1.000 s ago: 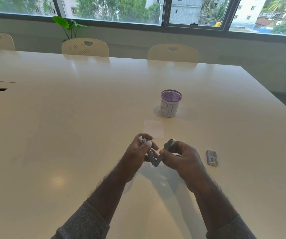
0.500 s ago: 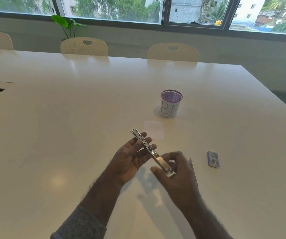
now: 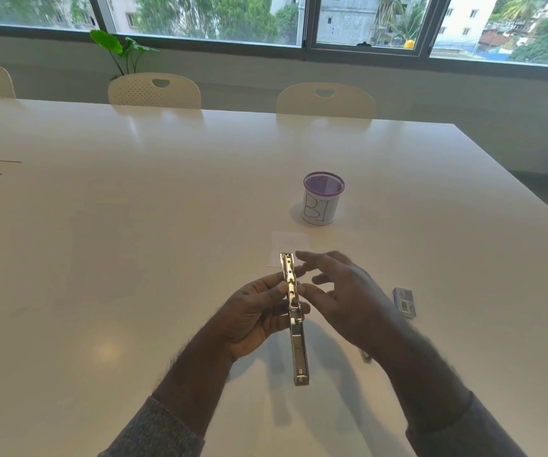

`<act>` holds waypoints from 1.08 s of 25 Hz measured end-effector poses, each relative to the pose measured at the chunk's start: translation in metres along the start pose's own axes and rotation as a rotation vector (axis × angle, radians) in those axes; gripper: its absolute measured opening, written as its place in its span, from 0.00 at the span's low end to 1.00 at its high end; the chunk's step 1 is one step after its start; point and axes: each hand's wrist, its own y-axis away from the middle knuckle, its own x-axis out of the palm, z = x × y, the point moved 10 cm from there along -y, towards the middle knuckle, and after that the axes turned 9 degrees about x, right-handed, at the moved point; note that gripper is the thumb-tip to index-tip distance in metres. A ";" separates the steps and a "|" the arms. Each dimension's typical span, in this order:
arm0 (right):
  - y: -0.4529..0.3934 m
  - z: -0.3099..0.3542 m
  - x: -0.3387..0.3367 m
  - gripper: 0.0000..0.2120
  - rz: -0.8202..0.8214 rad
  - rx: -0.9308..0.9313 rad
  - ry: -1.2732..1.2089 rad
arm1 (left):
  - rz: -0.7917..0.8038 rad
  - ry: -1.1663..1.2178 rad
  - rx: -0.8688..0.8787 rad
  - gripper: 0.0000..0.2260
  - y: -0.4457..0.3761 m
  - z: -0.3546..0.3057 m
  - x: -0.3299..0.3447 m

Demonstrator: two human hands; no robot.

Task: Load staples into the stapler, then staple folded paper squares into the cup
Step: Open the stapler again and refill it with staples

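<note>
Head view, low centre of the frame: my left hand grips the stapler, swung open into one long shiny metal strip, channel up. My right hand hovers just beside it, fingers loose, holding nothing. I judge loading is the step: keep the strip level, fetch the small blue staple box lying right of my hands. Above, a flat white paper, then the round mesh cup, purple rim, on the glossy table.

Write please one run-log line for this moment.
left hand: holds opened stapler | right hand: open beside it | staple box, paper square, cup: on table
</note>
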 end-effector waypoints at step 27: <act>0.009 -0.003 0.006 0.07 -0.160 -0.067 -0.065 | -0.105 -0.065 -0.059 0.14 -0.007 0.013 -0.018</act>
